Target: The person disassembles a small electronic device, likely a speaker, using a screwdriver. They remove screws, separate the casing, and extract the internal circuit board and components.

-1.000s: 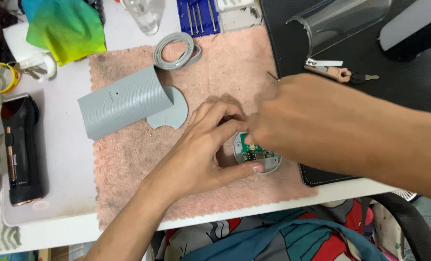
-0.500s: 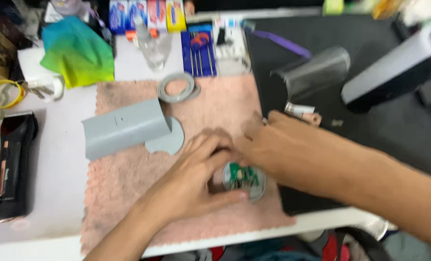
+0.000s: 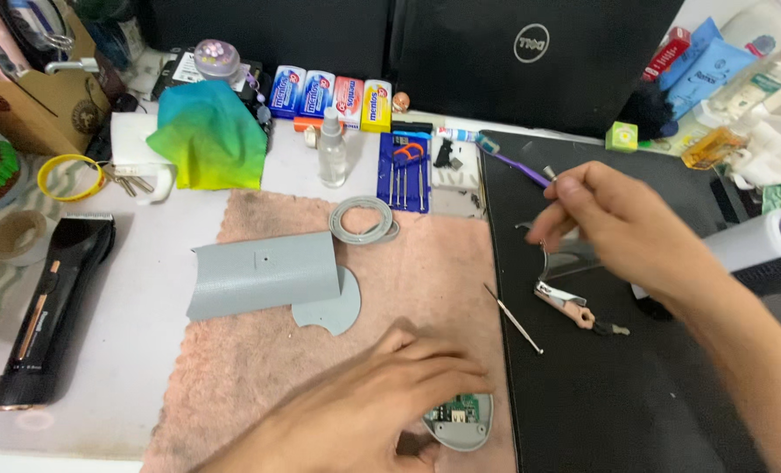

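Round grey base with the green circuit board point(image 3: 457, 420) sits on the pink towel's point(image 3: 250, 385) near edge, left hand point(image 3: 382, 394) resting fingers-down against it. Right hand point(image 3: 618, 223) hovers off the towel's right side over the black mat point(image 3: 636, 394), fingers loosely curled; can't tell if it's pinching anything.

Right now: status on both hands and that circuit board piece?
Left hand resting on round grey base with green circuit board, on pink mat. Right hand over black mat, fingers pinching a small metal-tipped bit. Thin probe nearby.

Bright even light, soft shadows, right hand point(image 3: 622, 223) perhaps motion-blurred
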